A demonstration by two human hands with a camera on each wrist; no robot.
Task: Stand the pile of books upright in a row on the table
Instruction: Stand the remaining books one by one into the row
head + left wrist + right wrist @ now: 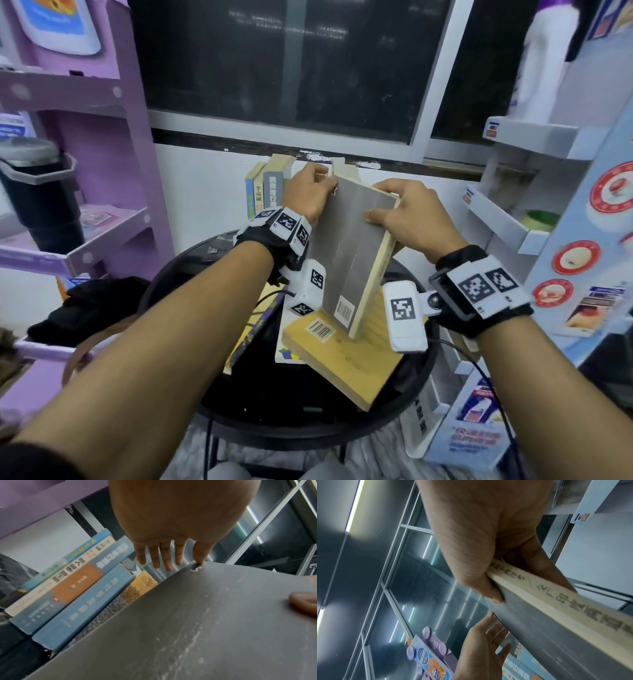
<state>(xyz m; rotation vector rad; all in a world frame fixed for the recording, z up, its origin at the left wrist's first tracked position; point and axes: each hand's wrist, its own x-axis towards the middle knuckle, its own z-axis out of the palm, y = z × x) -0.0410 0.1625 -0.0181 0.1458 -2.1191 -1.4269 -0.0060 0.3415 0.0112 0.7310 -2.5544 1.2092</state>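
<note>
A grey-covered book (349, 253) with a cream spine (556, 592) is held tilted above the pile. My right hand (404, 212) grips its upper spine edge, thumb on the cover (494, 596). My left hand (308, 195) is at the book's upper left corner with its fingers (164, 557) straight and its thumb touching that corner. Behind it, several books (265, 192) stand upright in a row against the wall, spines showing (77, 595). A yellow book (342, 359) lies flat on top of the pile, with other books (253, 329) under it.
The books are on a small round black table (308, 407). A purple shelf unit (102, 171) and a black bin (41, 198) stand to the left. A white and blue display rack (513, 219) stands close on the right. A dark cloth (92, 305) lies left of the table.
</note>
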